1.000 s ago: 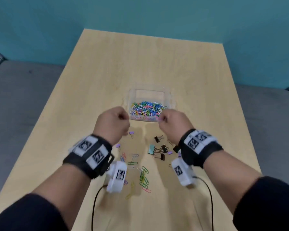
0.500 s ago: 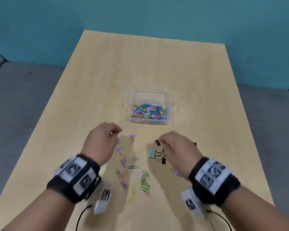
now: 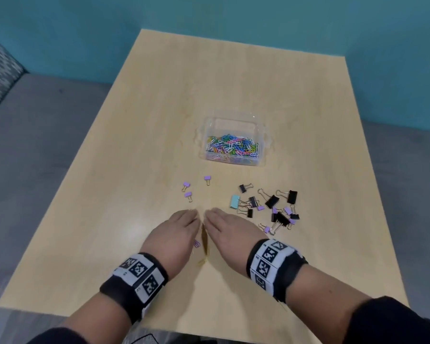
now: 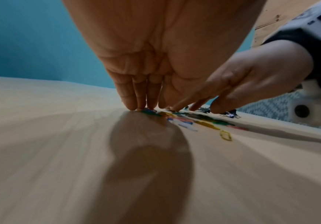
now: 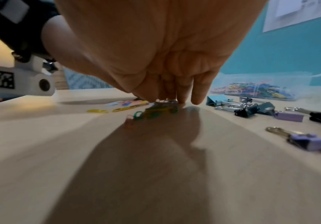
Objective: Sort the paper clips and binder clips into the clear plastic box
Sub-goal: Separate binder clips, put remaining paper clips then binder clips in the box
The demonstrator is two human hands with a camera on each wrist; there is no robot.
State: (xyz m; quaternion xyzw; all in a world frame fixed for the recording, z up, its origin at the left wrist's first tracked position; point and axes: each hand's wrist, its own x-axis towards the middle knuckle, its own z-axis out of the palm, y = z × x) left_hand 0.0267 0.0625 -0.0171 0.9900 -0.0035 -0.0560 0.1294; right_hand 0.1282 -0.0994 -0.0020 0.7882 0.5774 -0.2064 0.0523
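A clear plastic box (image 3: pixel 263 155) (image 5: pixel 297 78) with several coloured paper clips inside stands mid-table. My left hand (image 3: pixel 176 234) (image 4: pixel 142 97) and right hand (image 3: pixel 224 232) (image 5: pixel 176 94) lie side by side with straight fingers, fingertips down on the table (image 3: pixel 134 170), walling in several loose paper clips (image 4: pixel 199 121) (image 5: pixel 155 110) between the palms. In the head view most of these clips are hidden under the hands. Black, purple and one light blue binder clips (image 3: pixel 271 207) (image 5: pixel 251 106) lie scattered right of my right hand. Three small purple binder clips (image 3: pixel 188 189) lie ahead of my left hand.
The table's near edge (image 3: pixel 159 328) runs just under my forearms. Grey floor (image 3: pixel 35 145) lies left and right, with a teal wall (image 3: pixel 233 16) behind. Bare tabletop stretches beyond the box and on the left side.
Both hands came back from the box toward me, opened from loose fists and dropped flat-fingered onto the loose paper clips, closing in side by side around them.
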